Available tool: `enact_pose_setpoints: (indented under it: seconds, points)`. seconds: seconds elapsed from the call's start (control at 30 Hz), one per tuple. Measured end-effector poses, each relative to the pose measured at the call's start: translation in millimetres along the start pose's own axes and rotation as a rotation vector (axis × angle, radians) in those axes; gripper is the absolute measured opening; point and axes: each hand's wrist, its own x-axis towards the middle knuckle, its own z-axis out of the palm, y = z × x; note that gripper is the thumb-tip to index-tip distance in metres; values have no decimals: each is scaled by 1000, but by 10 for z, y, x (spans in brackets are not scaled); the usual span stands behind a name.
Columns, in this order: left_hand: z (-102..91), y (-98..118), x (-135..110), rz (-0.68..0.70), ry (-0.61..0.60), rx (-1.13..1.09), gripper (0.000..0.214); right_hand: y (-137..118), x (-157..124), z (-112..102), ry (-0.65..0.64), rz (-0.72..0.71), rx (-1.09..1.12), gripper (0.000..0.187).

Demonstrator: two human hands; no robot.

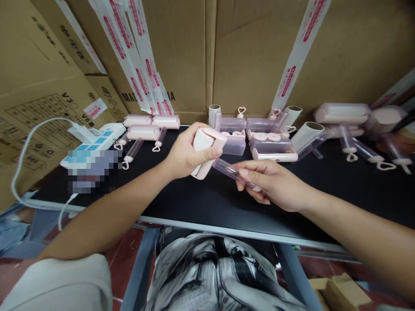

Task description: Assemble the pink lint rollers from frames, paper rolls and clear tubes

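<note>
My left hand [183, 153] is closed around a pink and white lint roller [201, 141], held tilted above the black work surface. My right hand [275, 183] grips a clear purple tube [225, 168] with a pale pink end partly hidden by the fingers. The tube's far end is close to the lower right of the roller; I cannot tell whether they touch. Just behind the hands lie pink roller parts with clear purple covers [235, 146], some with heart-shaped loops [241, 112]. White paper rolls [308, 134] stand or lean among them.
Pink cases [142, 132] and heart-ended tubes [132, 153] lie at the left beside a power strip [110, 131] with a white cable [20, 172]. More cases [342, 114] and tubes [366, 149] lie at the right. Taped cardboard boxes [246, 56] wall the back.
</note>
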Motion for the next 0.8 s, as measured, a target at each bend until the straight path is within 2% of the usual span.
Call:
enact_pose_setpoints:
  seconds: [0.1, 0.23, 0.33, 0.43, 0.53, 0.63, 0.67, 0.73, 0.8]
  points:
    - [-177, 10, 96, -86, -4, -46, 59, -11, 2, -8, -33, -45, -46, 53]
    - [-423, 3, 168, -285, -111, -200, 55, 8, -12, -4, -70, -68, -47, 50]
    - [-546, -22, 188, -378, -184, -295, 56, 42, -8, 1, -74, -58, 9, 47]
    - [-588, -93, 206, -361, -217, -338, 55, 65, 9, -6, -85, -57, 96, 47]
    - [-541, -216, 244, -260, -120, -315, 65, 46, 12, -16, -107, -108, 159, 43]
    - [-427, -349, 312, -89, 12, -47, 64, -24, -18, -26, -59, -240, 210, 34]
    - [-378, -384, 340, -41, -14, 117, 59, -54, -31, -34, -26, -286, 225, 31]
    - [-271, -429, 398, 25, -147, 466, 50, -114, -53, -58, 57, -359, 257, 27]
    - [-158, -447, 453, 57, -291, 730, 55, -162, -60, -94, 143, -407, 290, 26]
